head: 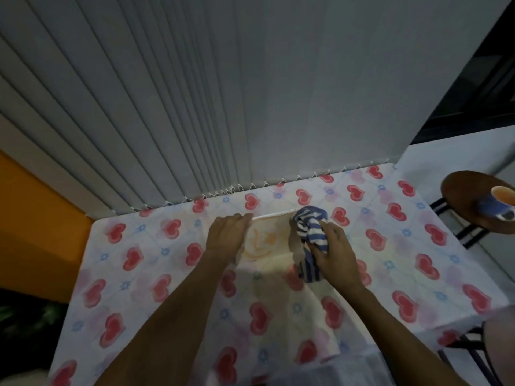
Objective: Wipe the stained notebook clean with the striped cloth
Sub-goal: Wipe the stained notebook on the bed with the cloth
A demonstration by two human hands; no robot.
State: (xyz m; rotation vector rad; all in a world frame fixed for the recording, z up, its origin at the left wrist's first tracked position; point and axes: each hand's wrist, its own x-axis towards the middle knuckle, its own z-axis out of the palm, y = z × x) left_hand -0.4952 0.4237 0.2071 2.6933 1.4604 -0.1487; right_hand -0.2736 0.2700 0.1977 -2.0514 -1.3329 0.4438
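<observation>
Pinning notebook [267,240] at its left edge, left hand [227,236] lies flat, fingers together. Right hand [333,247] clamps cloth [310,238] on right edge; orange stain [257,245] between hands. Table [167,274] bare w/ room on both sides.

On the heart-patterned surface [390,260] lies a notebook [267,243] with orange stains. The left hand [225,238] presses its left edge; the right hand [331,246] clutches a striped cloth [309,232] on its right side.
</observation>
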